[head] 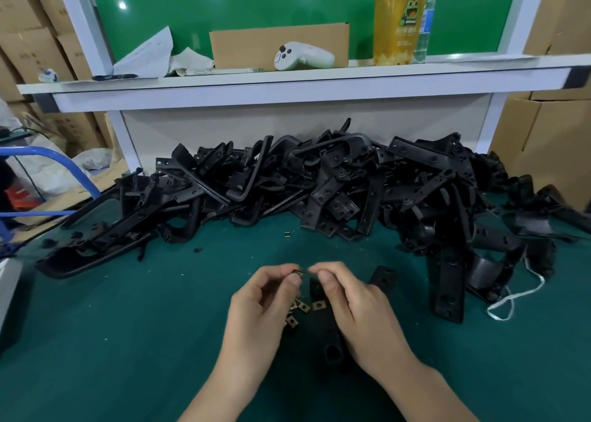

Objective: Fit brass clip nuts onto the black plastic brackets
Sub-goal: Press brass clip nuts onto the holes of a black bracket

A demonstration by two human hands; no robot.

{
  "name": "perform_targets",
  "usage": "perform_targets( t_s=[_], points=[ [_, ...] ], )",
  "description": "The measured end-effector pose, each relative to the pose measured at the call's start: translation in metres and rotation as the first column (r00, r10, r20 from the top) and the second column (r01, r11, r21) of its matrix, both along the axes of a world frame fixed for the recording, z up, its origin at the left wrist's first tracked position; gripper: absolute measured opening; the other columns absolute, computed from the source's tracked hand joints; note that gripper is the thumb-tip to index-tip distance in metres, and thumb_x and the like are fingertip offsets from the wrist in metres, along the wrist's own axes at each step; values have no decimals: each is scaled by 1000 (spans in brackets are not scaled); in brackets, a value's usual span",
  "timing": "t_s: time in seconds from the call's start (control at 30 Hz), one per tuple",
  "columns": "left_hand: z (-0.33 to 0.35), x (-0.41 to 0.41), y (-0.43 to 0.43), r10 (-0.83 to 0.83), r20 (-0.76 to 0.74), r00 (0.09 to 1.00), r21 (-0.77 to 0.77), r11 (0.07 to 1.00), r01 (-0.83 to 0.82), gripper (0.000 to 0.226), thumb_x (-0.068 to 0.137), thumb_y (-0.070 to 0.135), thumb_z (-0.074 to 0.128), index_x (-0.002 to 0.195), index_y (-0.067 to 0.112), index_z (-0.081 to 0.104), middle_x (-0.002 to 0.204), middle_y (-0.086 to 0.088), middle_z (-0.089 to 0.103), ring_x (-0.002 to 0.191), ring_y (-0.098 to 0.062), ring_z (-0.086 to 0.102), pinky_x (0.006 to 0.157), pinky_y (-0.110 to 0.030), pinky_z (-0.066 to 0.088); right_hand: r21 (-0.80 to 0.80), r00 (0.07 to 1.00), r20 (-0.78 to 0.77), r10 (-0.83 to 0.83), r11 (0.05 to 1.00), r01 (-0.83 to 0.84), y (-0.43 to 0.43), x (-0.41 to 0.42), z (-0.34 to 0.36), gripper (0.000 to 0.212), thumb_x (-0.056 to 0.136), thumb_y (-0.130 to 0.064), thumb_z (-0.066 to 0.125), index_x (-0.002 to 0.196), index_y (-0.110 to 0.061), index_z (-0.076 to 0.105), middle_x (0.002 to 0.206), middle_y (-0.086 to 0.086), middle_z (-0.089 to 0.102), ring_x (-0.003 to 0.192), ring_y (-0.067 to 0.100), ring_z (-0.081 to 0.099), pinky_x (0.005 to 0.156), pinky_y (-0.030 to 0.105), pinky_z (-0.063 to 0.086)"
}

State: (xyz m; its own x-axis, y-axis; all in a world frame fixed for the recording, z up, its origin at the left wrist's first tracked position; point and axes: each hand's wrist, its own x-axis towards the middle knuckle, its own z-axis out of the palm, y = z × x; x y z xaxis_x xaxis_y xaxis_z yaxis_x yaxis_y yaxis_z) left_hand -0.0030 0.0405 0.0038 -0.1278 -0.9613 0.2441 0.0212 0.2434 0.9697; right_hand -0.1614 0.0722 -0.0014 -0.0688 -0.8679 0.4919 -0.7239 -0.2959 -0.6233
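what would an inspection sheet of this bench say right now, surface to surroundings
surface: green mat, small dark scraps on it
job's things: heap of black brackets along the back; loose brass clip nuts under the hands; one stray nut near the heap
clutter: shelf holds a white controller, drink cup, cardboard box, papers
hands: left hand pinches a clip nut; right hand fingertips pinched beside it, hold unclear
cables: white cord on the mat, right
surroundings: cardboard cartons, blue trolley frame at left
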Motion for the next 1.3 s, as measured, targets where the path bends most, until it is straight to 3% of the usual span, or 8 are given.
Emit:
perform_targets(
  t_s=[0.1, 0.23, 0.57, 0.67, 0.73, 0.93, 1.2, 1.3],
  points=[
    [1, 2, -6, -29, -229, 973, 123, 991, 58, 27, 84, 28, 66, 105, 10, 71, 99, -8, 78, 88, -21, 74, 73, -21, 57, 15, 997, 39, -64, 998, 64, -2, -4, -1, 42, 99, -58, 23, 121, -40, 54, 55, -14, 50, 51, 12, 48, 52, 22, 31],
    [1, 4, -9, -54, -390, 919, 206, 968, 144, 32, 85, 24, 65, 108, 2, 67, 103, -17, 76, 85, -24, 75, 69, -24, 58, 65, 994, 67, -84, 995, 80, -4, -6, -5, 38, 99, -55, 24, 122, -42, 51, 55, -11, 50, 51, 14, 47, 52, 27, 35],
    [-1, 8, -11, -2, -497, 868, 323, 928, 187, 22, 101, 7, 53, 105, 8, 74, 83, -10, 69, 64, -15, 62, 60, -26, 57, 73, 988, 61, -139, 988, 135, -6, -10, -8, 32, 103, -49, 27, 123, -43, 51, 53, -12, 50, 48, 13, 45, 52, 24, 35],
    [1, 11, -14, 4, -543, 840, 354, 908, 225, 19, 90, 14, 65, 102, 8, 78, 85, -8, 68, 68, -16, 62, 62, -28, 58, 76, 986, 79, -144, 988, 138, -6, -10, -9, 32, 103, -49, 27, 122, -43, 51, 50, -11, 48, 46, 12, 43, 52, 23, 35],
    [2, 11, -14, -8, -550, 835, 336, 914, 229, 34, 79, 20, 72, 109, 6, 75, 89, -9, 69, 71, -16, 64, 63, -27, 58, 81, 986, 85, -144, 987, 137, -7, -11, -9, 32, 102, -50, 26, 122, -44, 51, 50, -11, 48, 45, 12, 43, 51, 23, 34],
    [3, 14, -15, 18, -550, 835, 389, 890, 237, 25, 100, 16, 55, 114, -1, 66, 105, -22, 75, 80, -24, 73, 66, -29, 60, 86, 986, 83, -143, 987, 136, -7, -11, -9, 33, 102, -51, 26, 122, -45, 50, 52, -13, 50, 47, 12, 45, 52, 22, 30],
    [5, 13, -14, 36, -592, 805, 396, 883, 252, 21, 103, 13, 49, 109, -2, 62, 106, -24, 74, 87, -28, 76, 65, -28, 60, 91, 986, 84, -143, 987, 135, -8, -11, -10, 28, 103, -48, 28, 121, -45, 50, 51, -11, 49, 46, 12, 45, 51, 22, 30],
    [5, 13, -15, 41, -595, 803, 412, 873, 261, 19, 102, 13, 51, 107, 1, 64, 101, -21, 75, 81, -26, 76, 63, -29, 60, 90, 987, 79, -141, 987, 133, -8, -11, -10, 28, 103, -48, 28, 121, -45, 50, 50, -10, 48, 46, 12, 44, 50, 23, 31]
  ],
)
